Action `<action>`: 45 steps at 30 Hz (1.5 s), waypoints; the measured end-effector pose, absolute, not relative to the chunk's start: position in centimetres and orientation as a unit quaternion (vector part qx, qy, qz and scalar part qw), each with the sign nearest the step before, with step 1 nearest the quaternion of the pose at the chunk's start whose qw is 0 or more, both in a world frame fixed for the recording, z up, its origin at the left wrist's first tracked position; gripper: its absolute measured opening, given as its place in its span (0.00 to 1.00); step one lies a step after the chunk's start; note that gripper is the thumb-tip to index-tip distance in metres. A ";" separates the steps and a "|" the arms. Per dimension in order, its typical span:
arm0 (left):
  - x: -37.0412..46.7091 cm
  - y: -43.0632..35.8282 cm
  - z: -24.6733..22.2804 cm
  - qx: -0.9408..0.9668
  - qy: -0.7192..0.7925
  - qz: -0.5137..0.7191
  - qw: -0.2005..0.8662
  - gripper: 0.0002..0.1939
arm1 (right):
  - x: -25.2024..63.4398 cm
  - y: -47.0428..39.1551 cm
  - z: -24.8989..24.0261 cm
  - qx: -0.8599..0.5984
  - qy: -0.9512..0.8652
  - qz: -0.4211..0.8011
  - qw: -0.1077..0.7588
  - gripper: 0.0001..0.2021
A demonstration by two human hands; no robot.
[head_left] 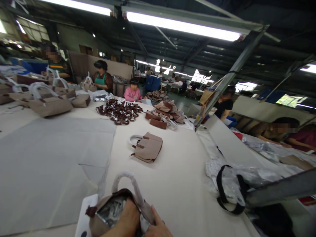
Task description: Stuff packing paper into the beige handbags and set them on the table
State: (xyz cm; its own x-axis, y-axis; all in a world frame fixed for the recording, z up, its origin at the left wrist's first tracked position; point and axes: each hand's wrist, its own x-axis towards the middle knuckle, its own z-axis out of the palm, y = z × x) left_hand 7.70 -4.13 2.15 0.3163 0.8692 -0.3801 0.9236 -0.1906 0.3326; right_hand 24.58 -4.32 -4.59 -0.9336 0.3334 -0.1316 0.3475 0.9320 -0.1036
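At the near edge of the table (172,184) stands a beige handbag (98,220) with dark brown trim, its mouth gaping open and its white-wrapped handle (128,184) arching upright above it. The left hand (124,220) is pushed down into the opening among crinkled silvery stuffing paper (112,210) — its fingers are buried inside, so I cannot tell whether they are clenched or loose. The right hand (158,227) sits against the bag's right side at the bottom edge of the view, thumb pointing up along the bag's rim and pressing on it; the rest of its fingers are cut off, so their grasp cannot be told. A white card (85,214) lies just beside the bag on its left.

Farther up the table, toward the middle, a second beige handbag (147,148) lies on its side, well apart from the first. Beyond it a heap of dark brown straps (119,112) and a pile of brown bag pieces (165,113) sit near the far edge. A large grey sheet (49,158) covers the table's left part, and more finished bags (49,103) cluster at the far left corner. At the right edge lies a crumpled clear plastic bag (229,184) with a black strap (222,187) looped over it — other people work at the far side and to the right.
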 end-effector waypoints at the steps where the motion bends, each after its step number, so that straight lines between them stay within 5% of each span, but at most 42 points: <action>1: 6.5 -4.0 3.7 0.777 0.558 -0.056 0.284 0.31 | 25.1 -4.3 -5.0 0.182 0.979 -0.065 0.061 0.13; 5: 0.0 -4.4 9.7 0.729 0.502 0.022 0.464 0.38 | 26.2 -4.6 -3.1 0.167 0.979 -0.117 0.016 0.07; 8: -3.2 -5.6 11.0 0.699 0.597 0.025 0.393 0.27 | 24.4 -4.3 1.3 0.255 0.953 -0.163 -0.009 0.07; 11: -3.5 -7.2 9.5 0.693 0.627 -0.033 0.354 0.24 | 20.9 -3.6 5.1 0.330 0.911 -0.244 0.047 0.28; 13: -2.8 -7.9 8.2 0.704 0.615 -0.032 0.354 0.32 | 18.7 -3.3 6.2 0.358 0.888 -0.271 0.096 0.46; 14: -2.4 -8.1 7.6 0.709 0.611 -0.033 0.352 0.37 | 17.9 -3.2 6.2 0.375 0.882 -0.264 0.105 0.47; 21: -0.9 -7.8 6.2 0.701 0.623 -0.015 0.347 0.51 | 18.7 -3.7 1.4 0.445 0.872 -0.198 0.048 0.20; 24: -0.3 -7.8 6.8 0.715 0.628 -0.020 0.307 0.38 | 20.3 -4.1 -0.2 0.454 0.867 -0.206 0.005 0.18; 27: 0.0 -7.8 8.2 0.719 0.641 -0.054 0.263 0.23 | 20.9 -4.4 -0.3 0.454 0.853 -0.257 -0.004 0.30; 30: -0.2 -7.4 8.9 0.694 0.668 -0.085 0.255 0.22 | 20.0 -4.5 0.1 0.460 0.850 -0.236 0.103 0.39; 34: -0.8 -7.0 8.9 0.664 0.698 -0.111 0.245 0.24 | 18.2 -4.6 -0.5 0.419 0.888 -0.124 0.145 0.27; 38: -1.2 -8.4 7.8 0.728 0.652 -0.051 0.207 0.30 | 18.2 -4.8 -2.0 0.403 0.886 -0.159 0.167 0.29; 42: -0.8 -10.8 3.2 0.823 0.537 0.040 0.177 0.08 | 18.7 -4.8 -3.7 0.368 0.868 -0.250 0.219 0.40; 45: -0.3 -11.6 -0.7 0.829 0.519 0.055 0.199 0.07 | 17.7 -5.0 -5.7 0.373 0.860 -0.275 0.213 0.39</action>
